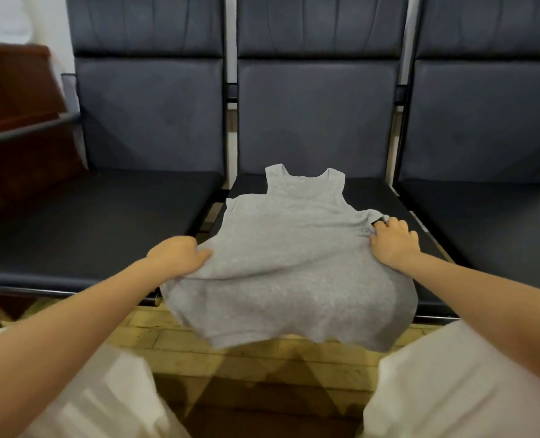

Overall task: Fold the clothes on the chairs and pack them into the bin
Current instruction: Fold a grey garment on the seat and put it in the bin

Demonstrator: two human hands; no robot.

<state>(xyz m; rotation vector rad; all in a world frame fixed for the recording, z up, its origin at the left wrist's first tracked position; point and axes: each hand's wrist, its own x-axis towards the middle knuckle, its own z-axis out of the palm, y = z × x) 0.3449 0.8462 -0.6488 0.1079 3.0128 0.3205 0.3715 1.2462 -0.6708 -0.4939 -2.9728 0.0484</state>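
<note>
Head view, downward, near chairs (pixel 313 128)

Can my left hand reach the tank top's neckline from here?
Probably yes: the left hand grips the gray tank top at its side, and only flat fabric lies between it and the neckline.

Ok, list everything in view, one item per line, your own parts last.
tank top: one, grey, spread on the middle chair seat, hem hanging over the front edge.
chairs: three, dark padded, side by side in a row.
floor: wood blocks, yellowish, below the seats.
wooden furniture: one, reddish brown, far left, blurred.
trousers: white, on the person's legs, bottom corners.
left hand: grips the tank top's left side.
right hand: grips its right side.
</note>
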